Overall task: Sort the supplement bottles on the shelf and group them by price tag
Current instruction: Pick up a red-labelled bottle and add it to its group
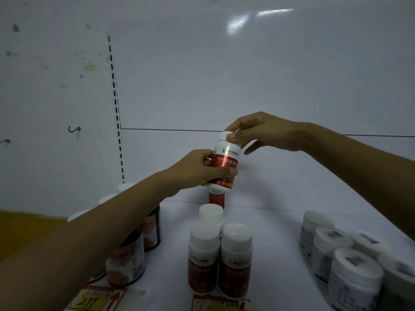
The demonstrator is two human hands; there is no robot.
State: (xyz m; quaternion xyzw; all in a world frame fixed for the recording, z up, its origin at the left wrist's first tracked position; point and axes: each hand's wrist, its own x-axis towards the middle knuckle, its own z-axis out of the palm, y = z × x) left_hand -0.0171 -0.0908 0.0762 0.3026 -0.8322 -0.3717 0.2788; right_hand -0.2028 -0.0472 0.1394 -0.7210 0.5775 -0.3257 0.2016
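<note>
A white bottle with a red label (226, 160) is held in the air above the shelf, slightly tilted. My left hand (202, 170) grips its lower body from the left. My right hand (258, 133) pinches its white cap from above. Below it stand more red-label bottles (219, 259) in a short column on the white shelf (276, 232), one of them partly hidden behind the held bottle. A yellow price tag reading 299 (88, 301) sits at the front left, and another tag (219, 305) lies under the red-label column.
Dark-walled jars with pink labels (132, 261) stand at the left, partly behind my left forearm. A cluster of white jars with blue labels (343, 254) fills the right side. The white back panel (224, 75) has a slotted upright (115, 97).
</note>
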